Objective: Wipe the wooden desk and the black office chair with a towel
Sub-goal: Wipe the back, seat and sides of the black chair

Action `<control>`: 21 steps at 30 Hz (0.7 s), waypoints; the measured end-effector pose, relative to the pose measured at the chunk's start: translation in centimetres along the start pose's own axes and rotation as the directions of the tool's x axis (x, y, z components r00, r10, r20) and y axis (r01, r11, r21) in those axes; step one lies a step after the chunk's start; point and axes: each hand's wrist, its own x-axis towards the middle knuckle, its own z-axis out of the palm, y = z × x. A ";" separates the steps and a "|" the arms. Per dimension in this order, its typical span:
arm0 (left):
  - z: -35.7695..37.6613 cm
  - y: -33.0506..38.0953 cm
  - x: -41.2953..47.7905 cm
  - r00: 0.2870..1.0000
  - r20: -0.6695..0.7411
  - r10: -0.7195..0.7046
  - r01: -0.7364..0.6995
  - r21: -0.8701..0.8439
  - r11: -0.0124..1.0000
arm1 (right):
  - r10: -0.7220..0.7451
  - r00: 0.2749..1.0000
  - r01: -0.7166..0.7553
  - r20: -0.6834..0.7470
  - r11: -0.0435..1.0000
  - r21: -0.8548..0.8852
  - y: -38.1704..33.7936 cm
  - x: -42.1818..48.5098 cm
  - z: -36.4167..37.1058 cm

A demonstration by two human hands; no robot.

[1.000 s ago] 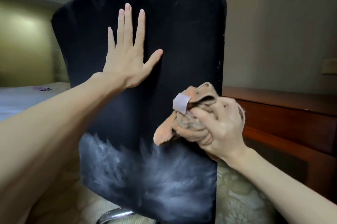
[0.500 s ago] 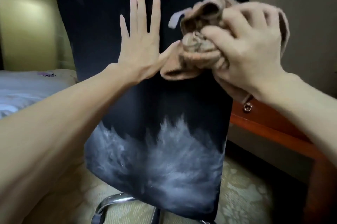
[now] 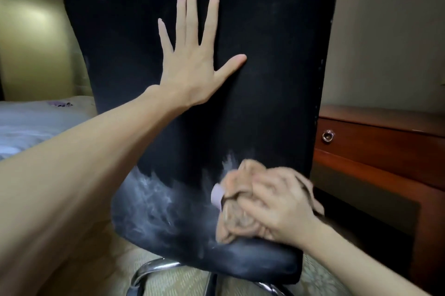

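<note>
The back of the black office chair [image 3: 272,59] fills the middle of the view, with a whitish dusty band across its lower part. My left hand [image 3: 192,64] lies flat on the upper backrest, fingers straight and spread. My right hand [image 3: 274,206] grips a bunched tan towel [image 3: 233,218] and presses it against the lower right of the backrest, over the dusty band. The towel and that hand are motion-blurred. The wooden desk [image 3: 375,149] stands at the right behind the chair, showing a drawer with a metal ring pull.
A bed with grey covers [image 3: 29,124] lies at the left. The chair's chrome base [image 3: 154,269] shows below the backrest over patterned carpet [image 3: 183,281]. A plain wall runs behind the desk.
My right hand carried the towel from the chair's upper right, beside my left thumb, down to the lower right of the backrest. My left hand stayed flat on the chair.
</note>
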 end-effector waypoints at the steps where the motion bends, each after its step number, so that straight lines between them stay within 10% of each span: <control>1: 0.0 0.2 0.1 1.000 0.015 0.004 -0.004 -0.001 1.000 | -0.041 0.998 0.040 0.041 0.999 0.012 -0.8 -1.3 0.3; 9: -0.3 2.1 -0.2 1.000 0.022 -0.007 0.006 0.060 0.998 | -0.127 0.988 0.127 -0.093 0.992 0.000 3.7 5.9 -3.5; 15: -0.7 2.3 -0.5 1.000 -0.002 0.014 -0.014 0.009 1.000 | 0.119 0.966 -0.176 -0.228 0.952 -0.252 10.0 13.2 -4.8; 21: 1.3 0.7 -3.4 0.997 0.041 0.063 -0.065 0.042 0.997 | 0.260 0.949 -0.285 -0.179 0.950 -0.129 5.1 9.2 -1.0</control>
